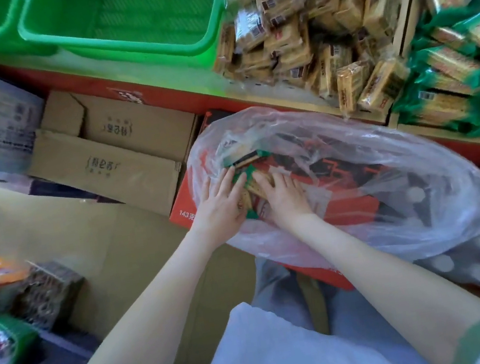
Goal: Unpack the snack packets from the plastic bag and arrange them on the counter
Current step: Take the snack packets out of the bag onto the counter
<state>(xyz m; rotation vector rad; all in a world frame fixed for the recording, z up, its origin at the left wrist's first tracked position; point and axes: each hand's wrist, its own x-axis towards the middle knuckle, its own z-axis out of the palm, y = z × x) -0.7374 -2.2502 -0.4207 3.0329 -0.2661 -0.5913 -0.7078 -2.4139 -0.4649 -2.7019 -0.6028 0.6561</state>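
— Where are the snack packets point(247, 158)?
— Inside the clear plastic bag point(387, 164), which lies on a red box point(180, 208).
— And the hands?
— Left hand point(220, 205) lies flat, fingers straight against the packets. Right hand point(285, 198) curls its fingers over them.

A red carton point(181, 210) lies directly beneath the fingers point(229, 183) and bears the clear plastic bag point(421, 184). Beyond the fingertips runs a wooden shelf point(408, 4), heaped with tan packets point(302, 30) and, further right, green packets point(450, 69). Left of the fingers stand brown cardboard boxes point(104, 165).
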